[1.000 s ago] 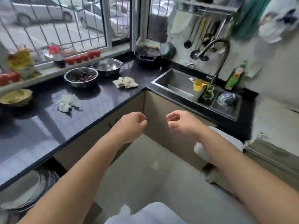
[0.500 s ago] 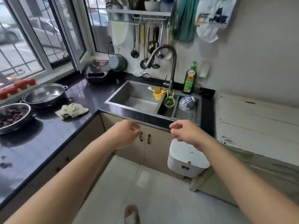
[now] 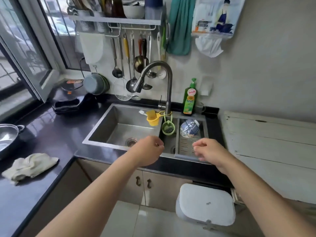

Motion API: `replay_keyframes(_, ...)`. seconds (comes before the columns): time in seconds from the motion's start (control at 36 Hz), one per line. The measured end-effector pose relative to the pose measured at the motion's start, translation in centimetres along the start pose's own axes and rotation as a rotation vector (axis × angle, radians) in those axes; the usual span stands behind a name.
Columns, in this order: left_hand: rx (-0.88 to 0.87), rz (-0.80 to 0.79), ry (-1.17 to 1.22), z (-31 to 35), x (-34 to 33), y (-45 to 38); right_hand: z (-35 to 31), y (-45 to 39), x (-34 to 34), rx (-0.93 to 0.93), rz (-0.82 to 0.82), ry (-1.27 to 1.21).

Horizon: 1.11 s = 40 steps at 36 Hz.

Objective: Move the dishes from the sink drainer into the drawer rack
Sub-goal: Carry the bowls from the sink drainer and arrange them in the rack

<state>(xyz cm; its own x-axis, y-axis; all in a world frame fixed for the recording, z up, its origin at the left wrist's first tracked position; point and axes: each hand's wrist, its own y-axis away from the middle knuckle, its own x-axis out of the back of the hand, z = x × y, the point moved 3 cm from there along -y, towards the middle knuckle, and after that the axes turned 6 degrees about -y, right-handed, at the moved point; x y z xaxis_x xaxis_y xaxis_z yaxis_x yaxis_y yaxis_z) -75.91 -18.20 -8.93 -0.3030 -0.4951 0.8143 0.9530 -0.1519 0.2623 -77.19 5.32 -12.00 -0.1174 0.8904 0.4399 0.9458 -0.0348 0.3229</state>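
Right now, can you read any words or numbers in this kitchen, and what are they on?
Nothing reads clearly enough to quote.
Green dish soap bottle: its red and yellow label has characters, too blurred to read.
Apron packet on the wall: lines of small print, too small to read.
White bin lid: a tiny mark, unreadable.
Dark cooker by the window: an orange label, blurred.

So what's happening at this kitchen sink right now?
A person is reaching both bare arms toward the sink drainer to clear it. The left hand and right hand hang loosely curled above the sink's front edge, holding nothing. A blue-and-white bowl lies tipped at the back of the drainer, not yet touched.
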Motion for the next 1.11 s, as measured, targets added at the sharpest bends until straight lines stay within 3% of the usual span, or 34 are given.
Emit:
replay_keyframes(0.19,0.023,-0.053,0.019,1.3,-1.9,-7.8,2.4,-7.5,-0.6,-0.082,-0.018,-0.072)
replay_keyframes(0.31,0.093,-0.029,0.053,2.0,-3.5,-12.0,5.2,-12.7,0.1,-0.131,0.060,-0.122)
replay_keyframes(0.5,0.257,0.046,0.019,1.2,-4.5,-17.9,10.6,-23.1,1.0,-0.261,0.010,0.015)
replay_keyframes(0.67,0.373,0.071,-0.037,1.2,-4.5,-21.3,12.2,-37.0,3.5,-0.172,0.130,0.091)
replay_keyframes(0.81,0.456,0.075,-0.004,0.9,-5.7,-22.9,10.0,-41.5,3.3,-0.179,0.136,0.146)
replay_keyframes(0.94,0.502,0.057,0.031,0.9,-6.7,-23.2,11.9,-43.8,1.9,-0.288,0.105,-0.033)
replay_keyframes(1.11,0.521,0.070,0.077,1.6,-7.3,-23.7,10.9,-43.1,2.7,-0.194,0.156,-0.049)
